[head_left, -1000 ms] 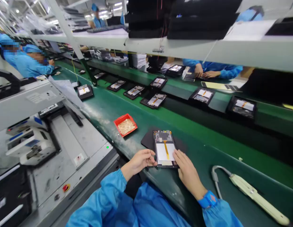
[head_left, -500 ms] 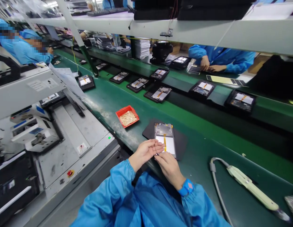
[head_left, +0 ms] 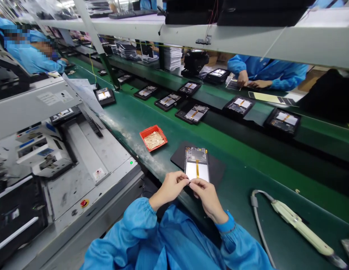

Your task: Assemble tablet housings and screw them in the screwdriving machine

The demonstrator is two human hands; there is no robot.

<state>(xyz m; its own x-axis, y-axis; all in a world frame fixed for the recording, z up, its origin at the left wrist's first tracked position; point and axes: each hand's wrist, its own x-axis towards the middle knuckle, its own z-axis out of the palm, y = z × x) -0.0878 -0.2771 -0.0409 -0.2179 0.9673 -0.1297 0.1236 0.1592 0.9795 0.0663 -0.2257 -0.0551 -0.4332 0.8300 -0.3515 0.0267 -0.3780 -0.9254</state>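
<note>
Pinched hands at the tablet's near end

Tablet (head_left: 196, 155) on dark mat (head_left: 178, 156), lying just beyond the hands, long axis running away from the wearer. Left hand (head_left: 170, 186) at its near-left corner; right hand (head_left: 206, 194) nearer, in front of its near edge. Both pinched, fingertips meeting; too small to tell what, if anything, is between. Red tray (head_left: 146, 131) left of tablet; screwdriver (head_left: 301, 228) right of tablet.

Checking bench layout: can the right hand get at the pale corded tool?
Likely yes: only the grey cable shows between the right hand and the tool, though it's pinching close beside the left hand.
</note>
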